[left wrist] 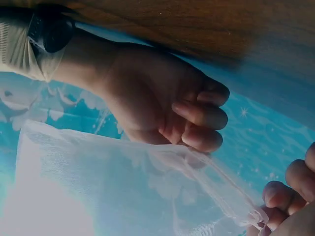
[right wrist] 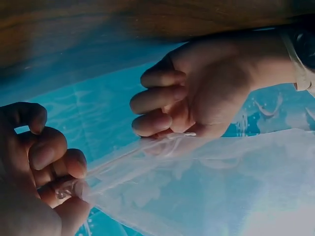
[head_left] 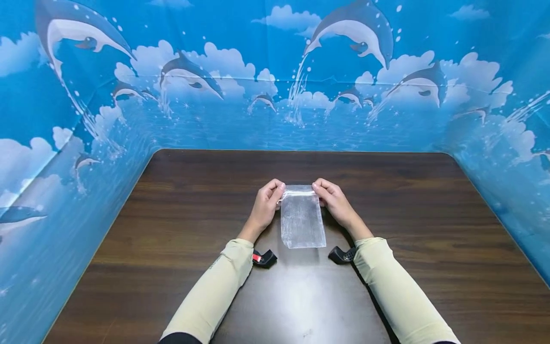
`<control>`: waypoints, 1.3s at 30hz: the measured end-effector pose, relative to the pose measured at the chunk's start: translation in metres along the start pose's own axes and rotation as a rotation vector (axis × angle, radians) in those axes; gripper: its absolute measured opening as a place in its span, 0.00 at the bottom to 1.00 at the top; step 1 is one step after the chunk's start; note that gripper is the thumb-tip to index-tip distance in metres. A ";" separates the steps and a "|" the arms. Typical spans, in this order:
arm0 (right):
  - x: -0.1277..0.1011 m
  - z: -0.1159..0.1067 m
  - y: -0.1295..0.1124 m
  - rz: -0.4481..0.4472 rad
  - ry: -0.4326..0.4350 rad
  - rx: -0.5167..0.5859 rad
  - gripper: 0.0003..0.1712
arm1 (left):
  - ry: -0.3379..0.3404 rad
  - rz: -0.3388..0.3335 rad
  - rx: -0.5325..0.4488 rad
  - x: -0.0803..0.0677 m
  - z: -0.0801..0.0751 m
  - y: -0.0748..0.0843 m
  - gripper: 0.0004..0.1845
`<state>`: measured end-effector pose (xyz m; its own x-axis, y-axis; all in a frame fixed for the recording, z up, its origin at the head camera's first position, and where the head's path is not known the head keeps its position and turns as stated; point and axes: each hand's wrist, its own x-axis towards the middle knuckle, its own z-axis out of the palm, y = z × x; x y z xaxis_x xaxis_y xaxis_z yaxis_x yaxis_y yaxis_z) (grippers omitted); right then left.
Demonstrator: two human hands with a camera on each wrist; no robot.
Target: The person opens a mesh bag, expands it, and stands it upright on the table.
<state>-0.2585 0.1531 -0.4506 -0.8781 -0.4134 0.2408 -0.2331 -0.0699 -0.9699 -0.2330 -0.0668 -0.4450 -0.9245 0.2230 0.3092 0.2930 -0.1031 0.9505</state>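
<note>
A mesh bag (head_left: 302,221) lies mid-table (head_left: 429,248) — left hand (head_left: 266,203) at its far-left corner, right hand (head_left: 334,200) far-right.

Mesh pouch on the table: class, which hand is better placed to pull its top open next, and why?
Neither clearly. The left hand and the right hand each pinch a far top corner of the mesh pouch, which lies flat on the table. Their grips mirror each other, so probably both pull apart together.
</note>
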 end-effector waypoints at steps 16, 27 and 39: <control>0.000 0.004 -0.022 0.007 0.027 -0.054 0.14 | 0.009 0.005 -0.025 0.007 0.005 0.008 0.13; -0.008 0.001 -0.009 0.046 0.063 0.089 0.14 | -0.146 -0.064 -0.029 0.002 0.006 0.005 0.12; -0.010 -0.009 0.002 -0.052 -0.241 0.212 0.16 | -0.148 -0.045 0.014 0.012 -0.004 -0.010 0.19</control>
<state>-0.2536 0.1651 -0.4543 -0.7375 -0.6053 0.2996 -0.1610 -0.2733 -0.9484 -0.2480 -0.0666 -0.4514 -0.8910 0.3676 0.2665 0.2565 -0.0767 0.9635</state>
